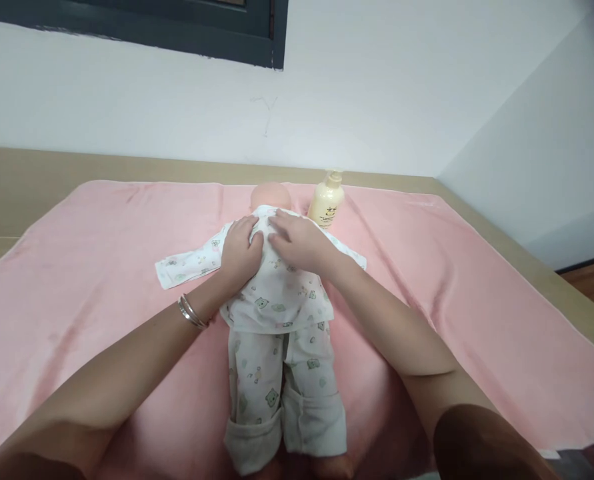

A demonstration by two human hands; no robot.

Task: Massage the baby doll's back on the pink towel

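A baby doll (271,196) lies on a pink blanket, its bald head away from me and its feet toward me. It wears a white printed top (277,303) with long sleeves and matching trousers (259,373) with rolled cuffs. My left hand (241,250) rests flat on the left side of the upper top, fingers stretched toward the shoulder. Across from it, my right hand (299,241) lies on the right side near the neckline, fingers spread. Both hands press on the cloth without gripping it. The left sleeve stretches out sideways; the right sleeve is partly behind my forearm.
A cream pump bottle (327,200) stands just right of the doll's head. The pink blanket (127,267) has folds and covers a wooden surface (41,170). A white wall (177,107) with a dark window frame (257,50) rises behind.
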